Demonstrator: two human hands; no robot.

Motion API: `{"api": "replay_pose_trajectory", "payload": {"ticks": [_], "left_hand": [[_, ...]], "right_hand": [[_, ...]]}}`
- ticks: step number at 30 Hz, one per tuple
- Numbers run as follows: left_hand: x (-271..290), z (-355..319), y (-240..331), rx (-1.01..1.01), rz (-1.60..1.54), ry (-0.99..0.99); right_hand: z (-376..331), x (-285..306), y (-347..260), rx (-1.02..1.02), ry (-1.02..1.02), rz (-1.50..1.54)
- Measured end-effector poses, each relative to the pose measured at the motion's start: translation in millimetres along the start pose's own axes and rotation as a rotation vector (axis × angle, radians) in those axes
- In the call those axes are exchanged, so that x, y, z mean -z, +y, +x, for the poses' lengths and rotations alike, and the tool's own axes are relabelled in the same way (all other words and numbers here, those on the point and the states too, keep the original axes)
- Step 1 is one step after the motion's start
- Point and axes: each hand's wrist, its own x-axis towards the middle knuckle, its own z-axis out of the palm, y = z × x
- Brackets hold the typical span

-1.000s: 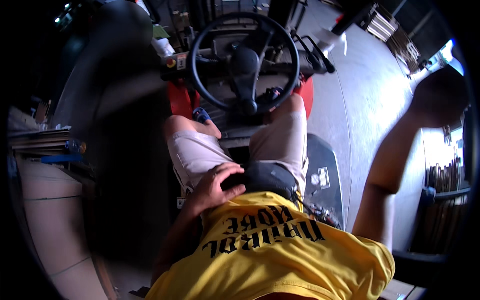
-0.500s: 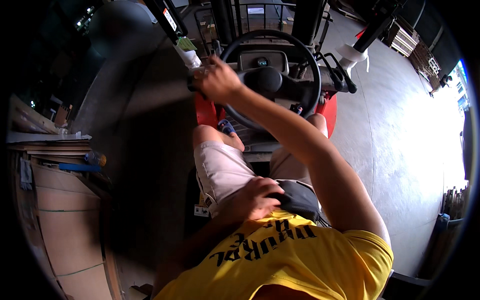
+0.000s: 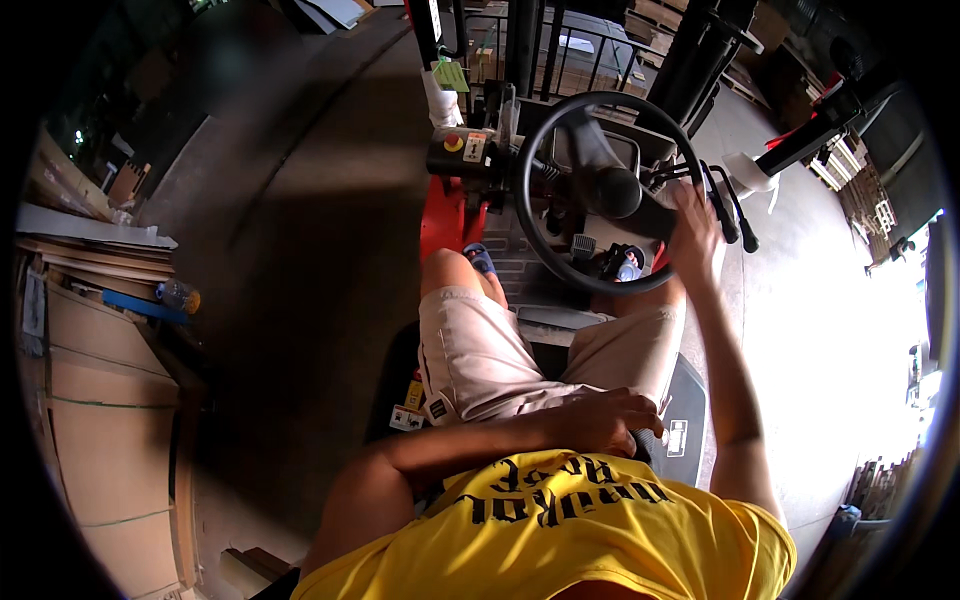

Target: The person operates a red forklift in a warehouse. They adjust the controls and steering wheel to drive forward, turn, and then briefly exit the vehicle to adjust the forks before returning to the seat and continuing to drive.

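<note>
Two hands are in view, and only one is at the wheel (image 3: 600, 190). The right hand (image 3: 692, 232) rests on the wheel's right rim, fingers spread wide and flat — pressing on it, not curled round it. Just right of the wheel stand the black levers (image 3: 735, 215), very near that hand. The left hand (image 3: 600, 422) lies well below the wheel, on the lap by the shorts (image 3: 490, 350), fingers bent loosely; whether it holds something small and dark I cannot tell.

The wheel sits in front of the knees, with the hub (image 3: 612, 192) in its middle. Left of the wheel is a small box with a red button (image 3: 460, 150). Far left of the wheel are stacked cardboard sheets (image 3: 90, 400), and the grey floor (image 3: 300, 250) lies between.

To steer well, I think the flat palm should keep firm and even push on the rim, so it does not slip. Turn slowly — the stacks on the left look close. Keep the fingers clear of the levers so none gets bumped. A second hand on the rim would likely give better hold.
</note>
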Motion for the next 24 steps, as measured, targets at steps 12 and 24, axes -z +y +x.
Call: {"api": "replay_pose_trajectory", "payload": {"ticks": [12,24], "left_hand": [[37,-36,-10,-0.045,0.019,-0.010],[163,-119,-25,0.583,0.012,0.589]], "right_hand": [[182,-138,-169,0.244,-0.312,0.019],[93,-53,-24,-0.243,-0.005,-0.102]]}}
